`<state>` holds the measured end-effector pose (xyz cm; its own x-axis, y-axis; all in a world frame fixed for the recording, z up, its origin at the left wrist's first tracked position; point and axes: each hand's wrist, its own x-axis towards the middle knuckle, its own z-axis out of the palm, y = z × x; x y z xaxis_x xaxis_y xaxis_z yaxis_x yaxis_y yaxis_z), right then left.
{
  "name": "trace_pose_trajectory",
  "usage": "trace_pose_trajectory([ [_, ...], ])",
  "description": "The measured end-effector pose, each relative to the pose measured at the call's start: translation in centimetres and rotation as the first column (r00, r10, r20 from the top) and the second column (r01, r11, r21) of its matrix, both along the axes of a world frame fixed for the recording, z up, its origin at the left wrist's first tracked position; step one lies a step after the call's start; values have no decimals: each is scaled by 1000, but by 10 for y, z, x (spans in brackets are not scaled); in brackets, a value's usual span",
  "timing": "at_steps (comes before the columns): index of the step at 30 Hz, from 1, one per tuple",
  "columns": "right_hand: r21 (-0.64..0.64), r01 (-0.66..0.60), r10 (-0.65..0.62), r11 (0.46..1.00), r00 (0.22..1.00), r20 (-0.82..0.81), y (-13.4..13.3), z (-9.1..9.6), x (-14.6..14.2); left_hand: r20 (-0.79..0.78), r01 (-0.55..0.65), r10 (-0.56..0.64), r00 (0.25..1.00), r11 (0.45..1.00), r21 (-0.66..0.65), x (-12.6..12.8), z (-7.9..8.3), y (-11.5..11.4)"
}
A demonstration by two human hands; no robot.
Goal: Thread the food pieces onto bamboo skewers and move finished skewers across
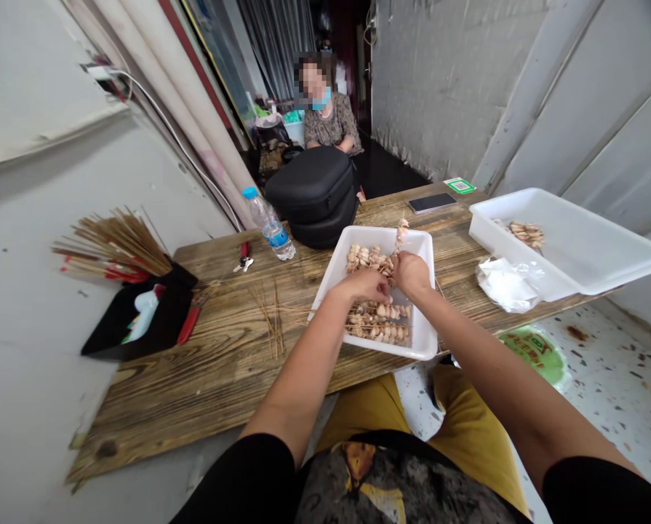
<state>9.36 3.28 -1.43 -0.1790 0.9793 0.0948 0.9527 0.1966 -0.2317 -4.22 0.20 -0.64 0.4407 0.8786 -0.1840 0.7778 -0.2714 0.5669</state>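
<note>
Both my hands are over a white tray on the wooden table. The tray holds loose pale meat pieces at the far end and several finished skewers at the near end. My left hand is closed, its fingers curled down onto the meat. My right hand is closed round a thin skewer that carries meat pieces and points away from me. The two hands touch each other above the tray's middle.
A second white tray with some meat sits at right beside crumpled plastic. A black box with bamboo sticks stands at left; loose sticks, keys, a water bottle, a black case and a phone lie beyond. A person sits opposite.
</note>
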Motion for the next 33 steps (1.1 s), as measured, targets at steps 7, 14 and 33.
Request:
trace_pose_trajectory([
  [7,197,33,14,980,972,-234,-5,8,4,437,-245,197,878,968,58,-13,-1,3],
  [14,226,38,39,973,945,-325,-6,10,5,120,-471,461,879,879,71,-49,14,12],
  [33,248,-73,135,966,960,-246,-14,8,6,6,-575,576,817,814,83,3,-9,18],
])
